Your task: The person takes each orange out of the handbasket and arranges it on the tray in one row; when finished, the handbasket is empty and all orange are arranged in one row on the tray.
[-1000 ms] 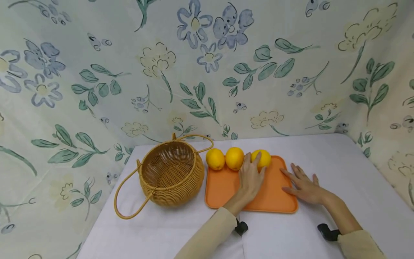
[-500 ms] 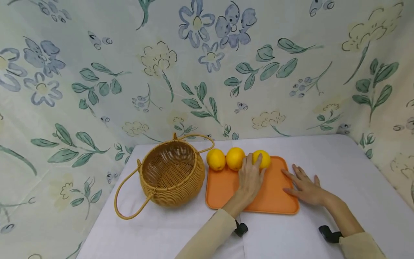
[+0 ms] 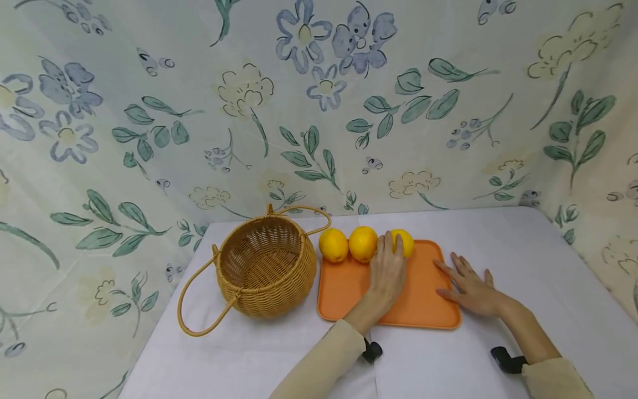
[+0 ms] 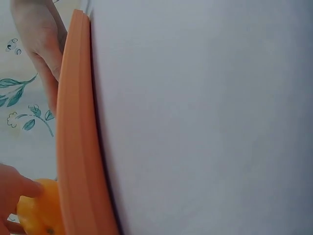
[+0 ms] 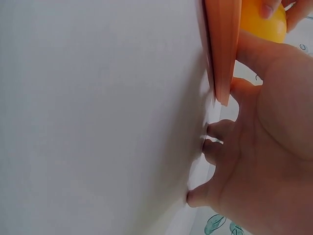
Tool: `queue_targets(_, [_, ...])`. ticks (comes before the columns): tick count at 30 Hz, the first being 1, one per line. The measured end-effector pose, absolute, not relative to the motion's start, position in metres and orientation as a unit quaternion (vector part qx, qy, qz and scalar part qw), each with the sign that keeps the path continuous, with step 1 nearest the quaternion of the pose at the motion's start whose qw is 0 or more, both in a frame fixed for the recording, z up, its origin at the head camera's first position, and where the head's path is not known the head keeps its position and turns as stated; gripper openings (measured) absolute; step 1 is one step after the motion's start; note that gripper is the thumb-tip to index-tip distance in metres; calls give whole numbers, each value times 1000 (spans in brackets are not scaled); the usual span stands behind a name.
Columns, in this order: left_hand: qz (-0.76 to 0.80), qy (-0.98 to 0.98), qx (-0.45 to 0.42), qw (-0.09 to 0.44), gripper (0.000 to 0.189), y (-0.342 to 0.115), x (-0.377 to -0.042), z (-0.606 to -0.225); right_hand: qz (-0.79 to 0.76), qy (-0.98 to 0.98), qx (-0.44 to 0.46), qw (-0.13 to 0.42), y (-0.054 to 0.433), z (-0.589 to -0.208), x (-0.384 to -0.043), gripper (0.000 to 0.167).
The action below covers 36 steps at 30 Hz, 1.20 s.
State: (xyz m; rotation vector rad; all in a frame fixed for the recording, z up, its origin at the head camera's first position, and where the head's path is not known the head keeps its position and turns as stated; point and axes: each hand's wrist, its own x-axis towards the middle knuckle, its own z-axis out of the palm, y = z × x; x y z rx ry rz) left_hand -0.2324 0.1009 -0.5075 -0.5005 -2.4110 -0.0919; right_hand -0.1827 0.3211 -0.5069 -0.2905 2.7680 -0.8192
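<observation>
Three yellow oranges stand in a row along the far side of an orange tray (image 3: 349,288) in the head view: a left orange (image 3: 333,245), a middle orange (image 3: 363,244) and a right orange (image 3: 407,243). My left hand (image 3: 386,271) reaches across the tray and grips the right orange, its fingers covering part of it. In the left wrist view the thumb lies on this orange (image 4: 41,213). My right hand (image 3: 471,288) has its fingers spread at the tray's right edge. In the right wrist view, some of its fingertips rest on the white cloth and others meet the tray rim (image 5: 225,54).
Left of the tray stands a round wicker basket (image 3: 269,288), its two loop handles folded out to the sides. White cloth (image 3: 239,366) covers the table. A floral curtain (image 3: 199,166) hangs behind and along both sides.
The left fingers have closed further over the right orange, which has shifted slightly left toward the middle one. The right hand stays at the tray's edge.
</observation>
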Motion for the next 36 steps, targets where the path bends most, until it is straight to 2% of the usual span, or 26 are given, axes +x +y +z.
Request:
queue_targets(6, [-8,-927,-177,331,57,102,-230,-501,-276,949,-102,115,321,-505,-185,81])
queue_targets(19, [37,-941,-172,288,60,101,-224,-496,-270,950,-100,124,321,-504,-183,81])
queue_targets(28, [9,-960,-193,201,70,97,-217,-489,-267,948,-106,136,325,-500,-187,82])
queue_targets(36, [-11,-959,-233,159,75,78,-205,-477,-297,937,-102,156,335,-494,-188,89])
